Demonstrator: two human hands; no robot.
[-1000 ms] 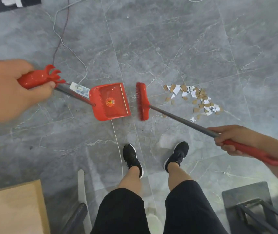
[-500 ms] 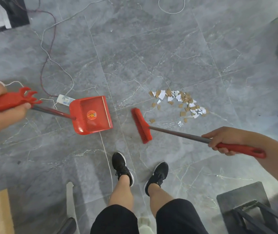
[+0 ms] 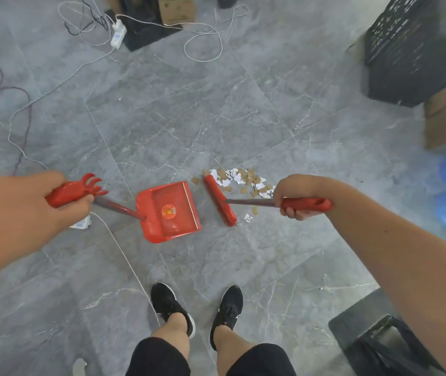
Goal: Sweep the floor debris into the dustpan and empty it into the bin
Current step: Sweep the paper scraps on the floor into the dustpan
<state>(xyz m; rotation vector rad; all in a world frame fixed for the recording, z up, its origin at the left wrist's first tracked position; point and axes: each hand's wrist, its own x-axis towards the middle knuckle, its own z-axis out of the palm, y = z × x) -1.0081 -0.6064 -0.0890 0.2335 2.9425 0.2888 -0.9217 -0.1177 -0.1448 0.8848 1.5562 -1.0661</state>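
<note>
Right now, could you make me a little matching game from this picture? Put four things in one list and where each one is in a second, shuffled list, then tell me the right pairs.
Things:
1. dustpan
2. broom head
3. paper scraps
4. black crate

Places:
A. far right, near the top of the view
B. in a loose pile on the floor just right of the brush
C. between the dustpan's open edge and the scraps
D. on a long handle held in the left hand

Pairs: 1-D, 2-C, 3-B, 4-A
</note>
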